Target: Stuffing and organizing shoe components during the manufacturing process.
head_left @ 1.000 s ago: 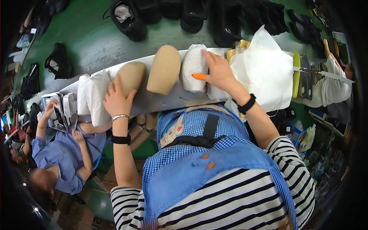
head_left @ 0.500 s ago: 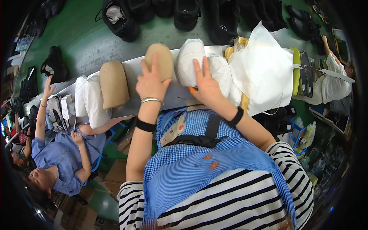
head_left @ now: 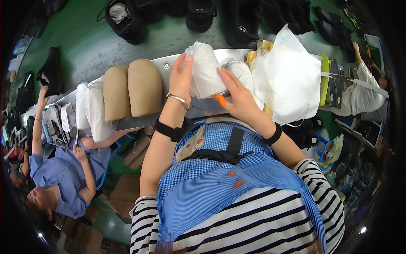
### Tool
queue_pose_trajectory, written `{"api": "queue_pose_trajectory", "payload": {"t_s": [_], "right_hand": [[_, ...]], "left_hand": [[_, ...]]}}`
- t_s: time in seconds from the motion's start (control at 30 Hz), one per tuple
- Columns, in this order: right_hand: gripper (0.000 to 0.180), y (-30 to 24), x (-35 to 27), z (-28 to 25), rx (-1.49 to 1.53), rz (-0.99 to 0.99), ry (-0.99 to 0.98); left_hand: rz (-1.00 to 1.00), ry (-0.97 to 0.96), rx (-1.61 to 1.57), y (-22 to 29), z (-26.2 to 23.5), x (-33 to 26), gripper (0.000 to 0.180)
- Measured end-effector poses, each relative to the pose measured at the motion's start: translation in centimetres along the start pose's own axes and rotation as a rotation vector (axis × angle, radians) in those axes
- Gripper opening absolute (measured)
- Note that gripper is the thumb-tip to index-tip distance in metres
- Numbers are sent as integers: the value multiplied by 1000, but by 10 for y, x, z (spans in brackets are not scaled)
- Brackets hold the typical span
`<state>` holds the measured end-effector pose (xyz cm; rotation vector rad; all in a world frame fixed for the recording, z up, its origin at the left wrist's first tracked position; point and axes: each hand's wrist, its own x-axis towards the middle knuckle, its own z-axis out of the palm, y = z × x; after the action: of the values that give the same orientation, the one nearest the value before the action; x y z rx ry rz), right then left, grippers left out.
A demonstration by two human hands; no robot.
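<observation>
A white paper-wrapped bundle [head_left: 204,74] with a rounded far end sits between my two hands over the metal tray. My left hand [head_left: 181,80] lies along its left side, fingertips at the upper left corner, with its thumb hidden. At the lower right side my right hand [head_left: 240,94] grips it, fingers straight on its edge and the orange-covered thumb near its lower end. Just left of my left hand lie two smooth tan rounded forms [head_left: 145,89], side by side. Another white-wrapped bundle [head_left: 242,74] rests partly behind my right fingers.
The metal tray [head_left: 169,60] runs across in front of me. Right of my hands stands a stack of white sheets [head_left: 292,80], with insoles [head_left: 325,84] beyond it. Black shoes [head_left: 201,17] line the green table's far part. A co-worker [head_left: 61,186] sits at left.
My left hand has left the tan form, now beside the other one further left, and come to the white bundle. My right hand has shifted to the bundle's side. The bundle is tilted slightly.
</observation>
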<state>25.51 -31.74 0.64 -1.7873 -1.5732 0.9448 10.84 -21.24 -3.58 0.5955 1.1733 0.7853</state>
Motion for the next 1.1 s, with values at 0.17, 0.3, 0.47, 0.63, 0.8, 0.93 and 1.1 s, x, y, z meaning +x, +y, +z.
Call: {"api": "queue_pose_trajectory", "payload": {"t_s": [0.17, 0.3, 0.47, 0.63, 0.8, 0.93, 1.1], "right_hand": [[66, -29, -7, 1, -387, -67, -6], [57, -6, -22, -15, -284, -154, -114], [53, 50, -42, -10, -298, 235, 301], [67, 80, -29, 14, -99, 445, 276], [74, 32, -40, 0, 208, 571, 370], [72, 9, -57, -27, 326, 628, 678], [67, -1, -101, -50, 533, 393, 1025]], "left_hand": [[-5, 50, -144, -26, 5, -3, 52], [-204, 10, -66, -68, -15, -13, 65], [-24, 17, 497, -75, -13, -37, 81], [-198, -100, 252, -62, -10, -31, 71], [-248, -256, 196, -24, -18, -38, 64], [-365, -467, 148, 8, 19, -36, 65], [-293, -837, 353, 15, 83, -66, 72]]}}
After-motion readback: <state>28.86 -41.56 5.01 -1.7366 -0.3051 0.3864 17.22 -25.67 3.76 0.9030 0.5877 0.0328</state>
